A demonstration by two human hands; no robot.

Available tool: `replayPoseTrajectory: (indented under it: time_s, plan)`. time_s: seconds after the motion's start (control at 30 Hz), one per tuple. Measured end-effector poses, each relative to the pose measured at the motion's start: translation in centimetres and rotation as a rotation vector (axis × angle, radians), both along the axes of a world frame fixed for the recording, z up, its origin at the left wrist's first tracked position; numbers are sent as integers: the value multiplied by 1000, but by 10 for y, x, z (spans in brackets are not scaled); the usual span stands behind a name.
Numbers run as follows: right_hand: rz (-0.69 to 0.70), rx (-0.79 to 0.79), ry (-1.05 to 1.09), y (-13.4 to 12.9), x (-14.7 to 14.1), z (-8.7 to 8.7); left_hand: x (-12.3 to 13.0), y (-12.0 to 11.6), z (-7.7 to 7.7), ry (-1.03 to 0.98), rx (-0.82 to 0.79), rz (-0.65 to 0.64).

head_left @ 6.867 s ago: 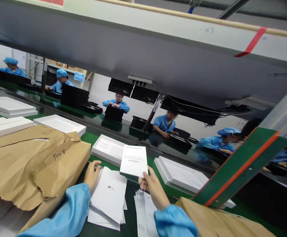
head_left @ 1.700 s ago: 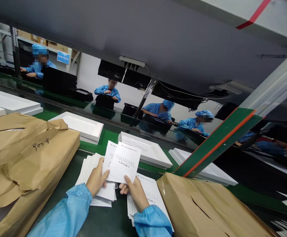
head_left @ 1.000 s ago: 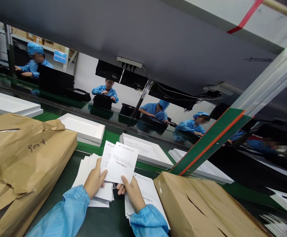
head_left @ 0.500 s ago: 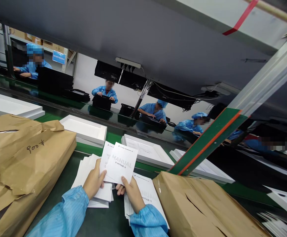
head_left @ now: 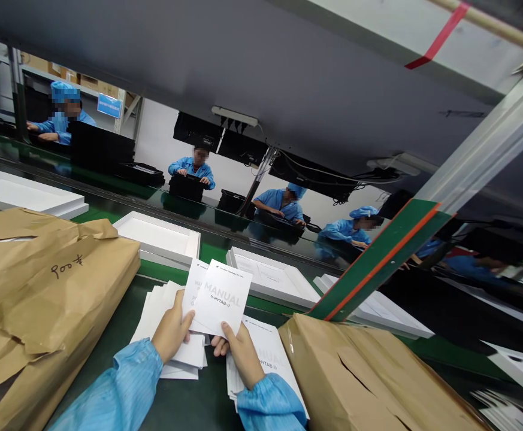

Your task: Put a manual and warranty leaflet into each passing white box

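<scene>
Both hands hold a small white booklet set above the dark bench: a manual (head_left: 222,297) printed "MANUAL" on top and a second white card (head_left: 193,286) fanned out behind it. My left hand (head_left: 172,328) grips the set's left edge with the thumb on top. My right hand (head_left: 239,352) pinches the lower right corner. Under the left hand lies a stack of white leaflets (head_left: 159,311). A stack of manuals (head_left: 268,352) lies under the right hand.
Torn brown paper packages sit at left (head_left: 45,287) and right (head_left: 360,377). Open white box trays (head_left: 165,239) (head_left: 270,278) ride the green conveyor beyond. A green and orange bar (head_left: 378,263) slants across the right. Workers in blue sit across the line.
6.9 s ago my right hand held a manual alone and the left hand was on the leaflets. Now both hands hold the paired set. The box trays have drifted slightly right.
</scene>
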State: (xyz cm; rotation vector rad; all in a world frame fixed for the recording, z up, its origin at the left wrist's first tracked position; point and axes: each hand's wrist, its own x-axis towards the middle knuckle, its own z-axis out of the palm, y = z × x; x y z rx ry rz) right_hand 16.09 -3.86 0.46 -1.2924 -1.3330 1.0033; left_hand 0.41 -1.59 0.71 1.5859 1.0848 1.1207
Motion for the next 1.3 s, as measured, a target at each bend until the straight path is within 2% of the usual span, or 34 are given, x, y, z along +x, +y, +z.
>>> replayPoseTrajectory:
  time_s: [1.3]
  plan:
    - [-10,12,-14,0,0,1,-1,1,-1,-5,8,-4]
